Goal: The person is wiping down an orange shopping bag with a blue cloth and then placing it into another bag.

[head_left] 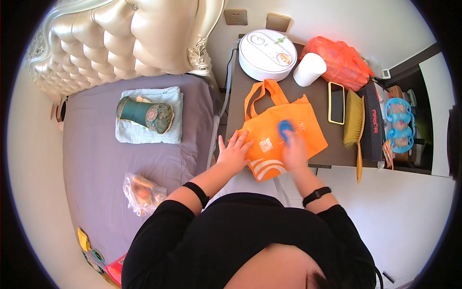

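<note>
An orange tote bag (288, 130) lies flat on the dark tabletop, its handles (263, 98) stretched toward the far side. Fingers spread, my left hand (235, 151) presses on the bag's left edge. My right hand (294, 151) is over the bag's middle, closed around a small rounded blue object (285, 129). Motion blur smears that hand and the blue object, so its exact kind does not show. Pale printing and a square white code patch (265, 144) mark the bag's upper side. The bag's near corner hangs past the table's front edge.
Behind the bag stand a round white lidded box (267, 55), a white cylinder (310, 70) and a red plastic bag (339, 62). To its right lie a yellow-framed phone (336, 103) and a yellow-handled brush (354, 120). A bed (101, 173) with a green pillow (144, 115) is at left.
</note>
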Action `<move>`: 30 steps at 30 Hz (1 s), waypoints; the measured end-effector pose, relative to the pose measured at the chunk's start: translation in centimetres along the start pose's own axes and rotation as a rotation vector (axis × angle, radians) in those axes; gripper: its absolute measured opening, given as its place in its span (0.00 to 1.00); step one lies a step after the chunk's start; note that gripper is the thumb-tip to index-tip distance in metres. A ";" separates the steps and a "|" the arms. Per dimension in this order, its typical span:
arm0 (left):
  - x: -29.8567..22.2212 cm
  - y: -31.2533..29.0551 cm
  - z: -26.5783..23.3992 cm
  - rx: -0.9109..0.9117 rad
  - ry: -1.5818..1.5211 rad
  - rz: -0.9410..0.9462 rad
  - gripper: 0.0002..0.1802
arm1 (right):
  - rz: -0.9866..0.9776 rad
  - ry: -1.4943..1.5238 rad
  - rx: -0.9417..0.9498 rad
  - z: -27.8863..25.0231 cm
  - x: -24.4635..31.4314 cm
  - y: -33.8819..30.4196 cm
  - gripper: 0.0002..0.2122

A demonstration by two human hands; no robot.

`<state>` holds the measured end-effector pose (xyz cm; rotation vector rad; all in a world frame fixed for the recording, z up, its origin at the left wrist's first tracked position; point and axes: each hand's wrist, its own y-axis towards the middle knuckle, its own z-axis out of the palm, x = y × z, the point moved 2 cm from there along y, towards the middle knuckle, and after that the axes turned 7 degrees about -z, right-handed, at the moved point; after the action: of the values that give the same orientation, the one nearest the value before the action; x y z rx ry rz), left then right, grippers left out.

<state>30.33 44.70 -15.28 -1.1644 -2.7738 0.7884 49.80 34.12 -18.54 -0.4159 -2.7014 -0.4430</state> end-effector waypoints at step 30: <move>0.0 0.3 0.0 0.008 0.013 -0.019 0.39 | 0.036 -0.102 0.044 -4.0 -5.9 0.4 0.19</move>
<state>30.52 44.89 -15.40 -1.1353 -2.7648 0.7867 56.41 31.75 -17.22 -0.4860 -2.7914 -0.3611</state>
